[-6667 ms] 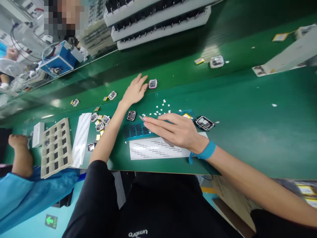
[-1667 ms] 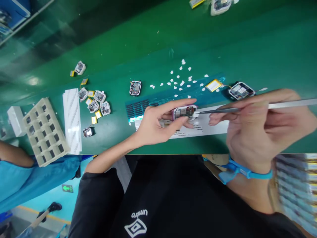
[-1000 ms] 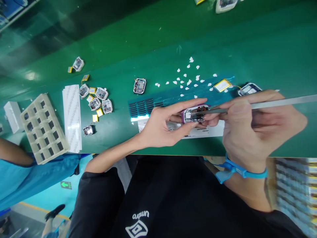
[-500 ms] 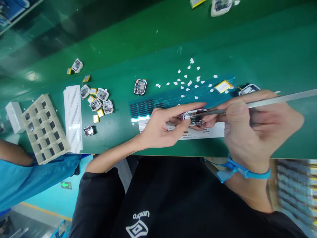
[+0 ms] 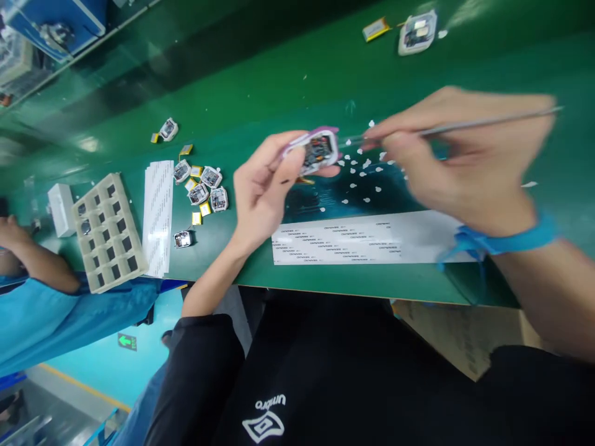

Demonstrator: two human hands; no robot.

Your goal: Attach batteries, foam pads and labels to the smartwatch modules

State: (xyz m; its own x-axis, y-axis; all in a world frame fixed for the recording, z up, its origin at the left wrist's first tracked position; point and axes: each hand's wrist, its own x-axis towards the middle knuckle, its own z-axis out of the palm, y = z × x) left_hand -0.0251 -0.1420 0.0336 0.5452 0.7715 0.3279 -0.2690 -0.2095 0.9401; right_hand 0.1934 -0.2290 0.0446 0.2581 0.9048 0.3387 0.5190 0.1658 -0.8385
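Observation:
My left hand (image 5: 267, 186) grips a small purple-and-white device housing (image 5: 319, 152) between thumb and fingers, its circuit side facing up. To the right, my right hand (image 5: 460, 155) is closed on thin metal tweezers (image 5: 493, 122), blurred by motion. The tweezers' tip is apart from the housing, over scattered small white pieces (image 5: 366, 163). Below both hands lies a long printed white strip (image 5: 344, 238). A blue band (image 5: 525, 235) circles my right wrist.
Several open housings (image 5: 199, 193) with yellow batteries lie left, beside white strips (image 5: 158, 210) and a beige compartment tray (image 5: 109, 232). Another housing (image 5: 417, 32) lies at the top right. At the far left are a white box (image 5: 61, 209) and another person's arm (image 5: 41, 260).
My left hand has moved left and up with the housing. My right hand has moved up, and the tweezers have come away from the housing. More of the white strip shows.

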